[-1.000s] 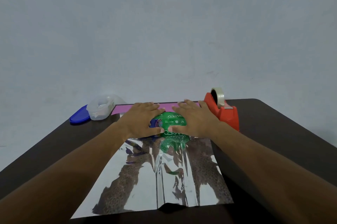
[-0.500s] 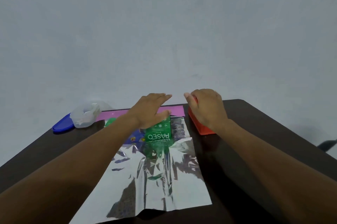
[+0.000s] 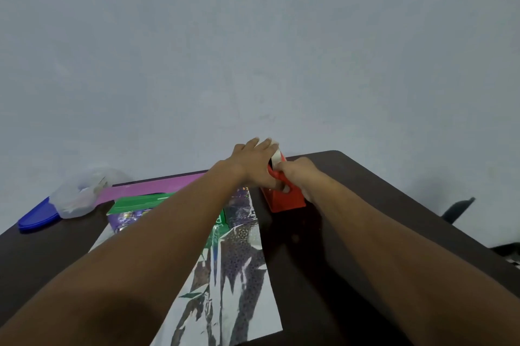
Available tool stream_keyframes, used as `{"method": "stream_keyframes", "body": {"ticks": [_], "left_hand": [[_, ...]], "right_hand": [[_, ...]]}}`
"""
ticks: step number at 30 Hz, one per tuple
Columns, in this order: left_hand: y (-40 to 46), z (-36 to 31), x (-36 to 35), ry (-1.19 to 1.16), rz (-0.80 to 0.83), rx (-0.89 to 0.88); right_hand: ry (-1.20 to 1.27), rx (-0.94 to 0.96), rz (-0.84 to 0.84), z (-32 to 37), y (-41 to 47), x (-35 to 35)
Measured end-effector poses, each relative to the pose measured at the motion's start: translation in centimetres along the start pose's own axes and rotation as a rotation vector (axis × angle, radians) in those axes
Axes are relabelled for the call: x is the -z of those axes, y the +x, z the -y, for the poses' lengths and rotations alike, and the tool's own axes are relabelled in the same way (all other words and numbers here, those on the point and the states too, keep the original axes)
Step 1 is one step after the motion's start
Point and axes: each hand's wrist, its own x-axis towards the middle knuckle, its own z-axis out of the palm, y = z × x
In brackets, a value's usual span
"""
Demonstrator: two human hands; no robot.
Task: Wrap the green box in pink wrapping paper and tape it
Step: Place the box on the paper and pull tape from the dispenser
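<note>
Head view showed both hands at the dispenser (image 3: 284, 199) on the far right of the desk (image 3: 365, 205); my left hand (image 3: 253, 162) lay over the tape roll (image 3: 275, 154) with fingers fairly straight, and my right hand (image 3: 295, 174) curled against the red body, though I could not tell whether it pinched any tape; the box (image 3: 135, 205) sat unheld on the far end of the paper (image 3: 233, 275), partly hidden by my left forearm; I judged it light, stiff cardboard, best held by its long sides; the paper looked thin, slick and crease-prone, so I would lift it by an edge.
</note>
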Motion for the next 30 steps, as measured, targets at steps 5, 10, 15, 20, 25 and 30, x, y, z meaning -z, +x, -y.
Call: {"method": "stream_keyframes", "body": {"ticks": [5,10,15,20,25,30], "left_hand": [[-0.7,-0.2,-0.4,-0.002,-0.014,0.021],[-1.5,-0.7,-0.6,0.006,-0.018,0.022],[-1.7,-0.9,-0.8,-0.004,-0.024,0.043],[-2.0,-1.1,-1.1,0.003,-0.071,0.038],[-2.8,-1.4,-1.4,0.098,-0.09,0.005],[-3.3,-1.6,-1.8,0.125,-0.123,-0.02]], "right_hand": [[0.177,-0.058,-0.009,0.7,-0.3,0.0],[0.323,-0.093,-0.029,0.9,-0.7,-0.5],[0.411,-0.08,-0.025,1.8,-1.8,0.5],[0.436,-0.078,-0.046,2.0,-3.2,1.0],[0.415,-0.075,-0.127,-2.2,-2.1,-1.0],[0.405,-0.015,-0.165,-4.6,-3.2,-1.3]]}}
